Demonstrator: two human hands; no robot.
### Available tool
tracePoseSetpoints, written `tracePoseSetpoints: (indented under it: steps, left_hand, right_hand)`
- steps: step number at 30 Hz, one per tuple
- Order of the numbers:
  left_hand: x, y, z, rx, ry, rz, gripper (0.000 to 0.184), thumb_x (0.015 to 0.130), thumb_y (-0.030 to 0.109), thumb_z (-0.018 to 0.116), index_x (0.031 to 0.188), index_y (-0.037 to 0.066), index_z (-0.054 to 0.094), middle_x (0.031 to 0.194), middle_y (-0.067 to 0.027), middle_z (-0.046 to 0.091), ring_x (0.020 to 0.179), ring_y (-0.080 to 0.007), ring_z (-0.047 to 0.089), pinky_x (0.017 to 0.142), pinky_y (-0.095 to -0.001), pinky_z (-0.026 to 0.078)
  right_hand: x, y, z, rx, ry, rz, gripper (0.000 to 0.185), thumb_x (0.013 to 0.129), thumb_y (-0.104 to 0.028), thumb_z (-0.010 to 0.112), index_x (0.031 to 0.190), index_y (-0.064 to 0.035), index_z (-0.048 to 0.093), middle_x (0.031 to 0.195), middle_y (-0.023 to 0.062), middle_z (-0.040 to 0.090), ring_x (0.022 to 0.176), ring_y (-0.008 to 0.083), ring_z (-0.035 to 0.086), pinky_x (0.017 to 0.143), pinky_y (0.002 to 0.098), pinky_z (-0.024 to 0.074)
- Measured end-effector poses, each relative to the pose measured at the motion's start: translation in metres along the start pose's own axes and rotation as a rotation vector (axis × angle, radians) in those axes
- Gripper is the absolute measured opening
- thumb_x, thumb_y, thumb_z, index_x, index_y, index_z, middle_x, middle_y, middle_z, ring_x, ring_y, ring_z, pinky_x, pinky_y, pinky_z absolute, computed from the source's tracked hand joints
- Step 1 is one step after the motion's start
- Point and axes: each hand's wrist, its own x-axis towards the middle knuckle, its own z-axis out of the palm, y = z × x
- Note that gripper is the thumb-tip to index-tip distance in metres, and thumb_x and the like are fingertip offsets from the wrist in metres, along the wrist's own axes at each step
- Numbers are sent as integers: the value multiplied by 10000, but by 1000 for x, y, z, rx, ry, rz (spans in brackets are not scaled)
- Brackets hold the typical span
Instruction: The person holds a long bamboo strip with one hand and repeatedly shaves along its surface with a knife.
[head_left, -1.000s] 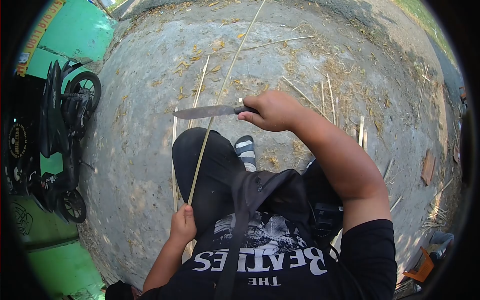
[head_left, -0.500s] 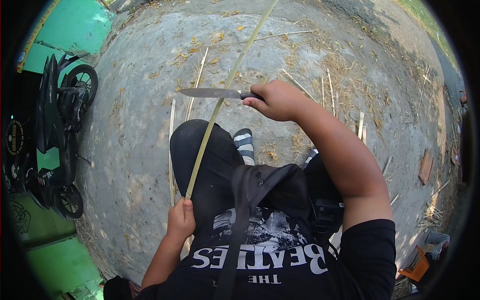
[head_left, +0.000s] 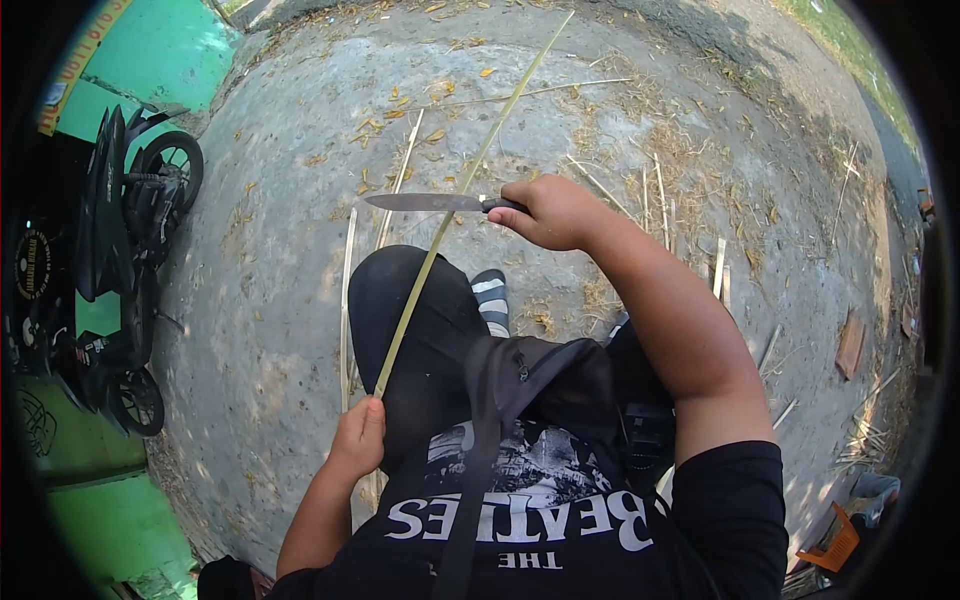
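Observation:
A long, thin greenish-yellow strip that looks like bamboo runs from my lap up and away to the far ground. Its near end is in my left hand, closed with the thumb along the strip. My right hand is wrapped round the dark handle of a knife. The blade points left and crosses the strip beyond my knee, and the two appear to touch. The strip passes over my right-angled dark trouser knee.
Several pale strips lie on the concrete ground among dry leaves and shavings. A black motorcycle stands at the left by a green wall. A brown block and an orange basket are at the right.
My right hand and the knife have come slightly nearer to me along the strip. The view has shifted a little, and the strip's far tip now shows. Both hands keep their hold.

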Motion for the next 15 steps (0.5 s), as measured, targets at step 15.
tracePoseSetpoints:
  steps: [15]
  left_hand:
    - [3,10,-3,95,5,32,519,1133,438,363,814,62,523,617,28,456,543,-76,416,498,-268,345]
  right_hand:
    - [-6,-8,3,-70,-3,-14,557,1016,-583,530,1001,-50,691,793,214,684,846,443,681,768,544,525]
